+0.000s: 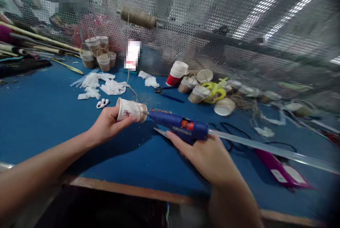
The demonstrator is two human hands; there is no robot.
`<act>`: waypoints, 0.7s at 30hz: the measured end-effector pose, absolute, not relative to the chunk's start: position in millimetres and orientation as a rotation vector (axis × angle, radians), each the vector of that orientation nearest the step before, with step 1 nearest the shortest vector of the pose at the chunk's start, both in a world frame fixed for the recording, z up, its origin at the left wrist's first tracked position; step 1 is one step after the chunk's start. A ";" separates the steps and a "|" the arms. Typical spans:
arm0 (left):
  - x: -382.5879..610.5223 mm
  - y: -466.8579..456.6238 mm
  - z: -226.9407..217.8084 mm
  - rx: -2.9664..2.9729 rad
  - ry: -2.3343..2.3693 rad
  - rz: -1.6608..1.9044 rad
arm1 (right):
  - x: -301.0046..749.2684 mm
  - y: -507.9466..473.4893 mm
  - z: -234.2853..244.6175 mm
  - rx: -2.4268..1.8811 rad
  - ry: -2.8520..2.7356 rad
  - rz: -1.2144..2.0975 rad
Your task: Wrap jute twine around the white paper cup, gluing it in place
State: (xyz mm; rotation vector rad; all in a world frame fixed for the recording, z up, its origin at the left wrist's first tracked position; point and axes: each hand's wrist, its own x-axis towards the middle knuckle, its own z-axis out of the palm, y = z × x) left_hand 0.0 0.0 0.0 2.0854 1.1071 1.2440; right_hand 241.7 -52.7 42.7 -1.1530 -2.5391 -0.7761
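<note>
My left hand [107, 125] is closed round a white paper cup [129, 109] held on its side, its base end wrapped in brown twine. My right hand [207, 155] grips a blue hot glue gun [177, 124] with an orange trigger. The gun's nozzle touches the twine-wrapped end of the cup. A clear glue stick [265, 147] juts from the back of the gun to the right. A strand of twine runs up from the cup to a twine spool [138, 18] hung on the mesh screen.
A blue table [39, 114] holds white paper scraps [102, 85], twine-wrapped cups [97, 56] at the back left, a stack of paper cups [176, 73], more wrapped cups [207, 91], scissors [167, 93], a magenta tool [281, 171]. A mesh screen [212, 15] closes the back.
</note>
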 end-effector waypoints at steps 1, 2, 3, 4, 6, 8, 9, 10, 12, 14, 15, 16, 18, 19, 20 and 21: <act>-0.1 -0.9 0.8 2.094 1.066 1.238 | 242.4 -52.7 42.4 -1.176 -2.540 -0.755; -0.2 -1.7 1.6 2.104 1.026 1.234 | 243.1 -52.7 42.2 -1.195 -2.538 -0.728; -0.2 -2.3 2.2 2.117 0.990 1.232 | 243.7 -52.7 41.9 -1.210 -2.534 -0.696; -0.2 -2.9 2.8 2.132 0.955 1.233 | 244.3 -52.6 41.5 -1.221 -2.528 -0.658; -0.1 -3.6 3.7 2.168 0.887 1.246 | 245.1 -52.1 41.0 -1.227 -2.504 -0.570; 0.1 -3.8 4.5 2.216 0.840 1.253 | 244.6 -51.2 41.6 -1.230 -2.473 -0.455; 0.2 -3.8 4.9 2.246 0.813 1.251 | 243.6 -50.7 42.6 -1.239 -2.452 -0.383; 0.2 -3.7 5.3 2.276 0.780 1.249 | 242.1 -50.1 44.2 -1.261 -2.422 -0.298; 0.0 -3.4 5.6 2.328 0.715 1.249 | 238.1 -49.0 48.5 -1.356 -2.321 -0.070; -0.4 -2.7 5.2 2.361 0.678 1.250 | 233.5 -47.7 53.5 -1.481 -2.165 0.199; -0.6 -2.4 4.7 2.373 0.671 1.251 | 231.6 -47.0 55.8 -1.529 -2.095 0.296; -0.8 -2.0 4.2 2.385 0.671 1.252 | 230.0 -45.9 57.8 -1.564 -2.034 0.379; -1.0 -1.5 3.5 2.412 0.670 1.252 | 228.2 -42.6 60.5 -1.596 -1.910 0.562; -1.0 -1.4 3.4 2.424 0.668 1.255 | 228.2 -40.1 61.1 -1.586 -1.833 0.678; -1.0 -1.4 3.5 2.432 0.665 1.264 | 228.6 -36.9 61.3 -1.562 -1.737 0.814; -0.9 -1.4 3.8 2.437 0.658 1.276 | 229.4 -33.1 61.2 -1.522 -1.634 0.936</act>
